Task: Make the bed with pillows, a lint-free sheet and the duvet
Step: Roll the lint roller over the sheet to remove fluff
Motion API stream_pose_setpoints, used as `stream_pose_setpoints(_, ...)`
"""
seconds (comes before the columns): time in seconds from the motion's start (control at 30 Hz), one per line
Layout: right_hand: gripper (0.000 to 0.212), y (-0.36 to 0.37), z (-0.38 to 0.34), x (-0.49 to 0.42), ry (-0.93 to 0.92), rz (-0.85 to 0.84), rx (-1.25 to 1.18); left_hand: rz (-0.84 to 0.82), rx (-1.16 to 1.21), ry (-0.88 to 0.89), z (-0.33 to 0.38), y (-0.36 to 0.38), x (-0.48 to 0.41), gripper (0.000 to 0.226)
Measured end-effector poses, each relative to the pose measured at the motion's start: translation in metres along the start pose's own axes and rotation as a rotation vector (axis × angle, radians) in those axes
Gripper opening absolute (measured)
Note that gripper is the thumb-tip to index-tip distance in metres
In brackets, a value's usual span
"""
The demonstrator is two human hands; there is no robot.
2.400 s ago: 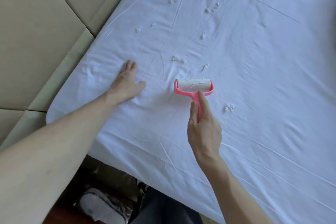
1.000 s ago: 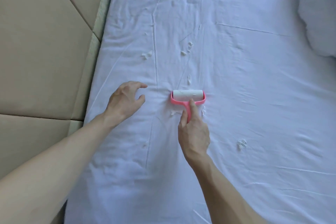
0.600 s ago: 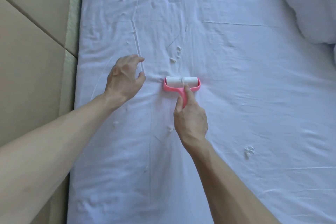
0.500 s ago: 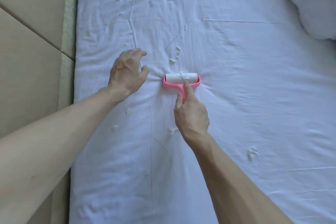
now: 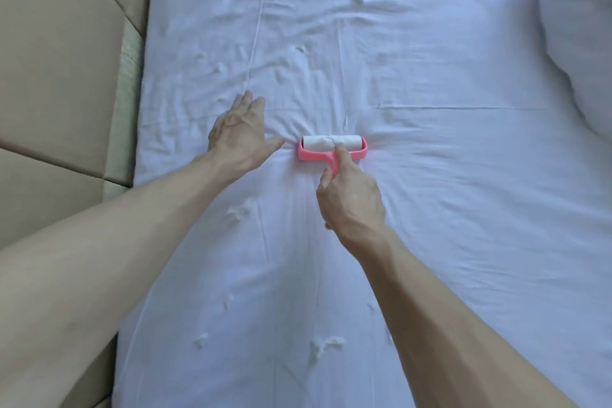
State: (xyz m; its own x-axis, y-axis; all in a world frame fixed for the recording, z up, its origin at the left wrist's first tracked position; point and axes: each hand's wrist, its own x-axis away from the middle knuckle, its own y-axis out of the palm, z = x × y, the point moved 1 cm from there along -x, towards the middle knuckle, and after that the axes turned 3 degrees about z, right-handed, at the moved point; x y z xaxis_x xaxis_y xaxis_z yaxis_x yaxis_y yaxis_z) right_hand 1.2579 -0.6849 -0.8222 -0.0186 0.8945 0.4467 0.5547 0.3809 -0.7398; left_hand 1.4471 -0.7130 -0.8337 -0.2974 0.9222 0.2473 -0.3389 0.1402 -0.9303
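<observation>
White sheet (image 5: 430, 209) covers the bed, dotted with lint. Right hand (image 5: 351, 199) grips the pink lint roller (image 5: 332, 146), index finger extended; roller head just ahead of it. Left hand (image 5: 238, 136) presses flat, fingers together, just left of roller.
</observation>
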Motion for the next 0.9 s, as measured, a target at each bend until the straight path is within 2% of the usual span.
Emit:
stream_pose_setpoints(0.13, 0.05, -0.005, -0.019, -0.046, -0.022, -0.001, 0.0, -0.044, -0.033, -0.037, -0.008, -0.003, -0.048, 0.097)
stream_pose_setpoints(0.33, 0.051, -0.012, -0.053, -0.113, -0.055, 0.017, 0.02, -0.013, -0.033, -0.02, -0.009, -0.006, -0.118, 0.072)
stream_pose_setpoints(0.57, 0.048, -0.019, -0.086, -0.18, -0.083, 0.043, 0.055, -0.044, -0.192, 0.037, -0.015, -0.009, -0.185, 0.073)
stream_pose_setpoints(0.77, 0.05, -0.017, -0.113, -0.223, -0.114, 0.109, 0.059, 0.012, -0.415, 0.065, -0.017, 0.013, -0.197, 0.071)
stream_pose_setpoints(0.9, 0.048, -0.027, -0.125, -0.243, -0.119, 0.083, 0.084, -0.012, -0.495, 0.063, -0.019, 0.014, -0.202, 0.07)
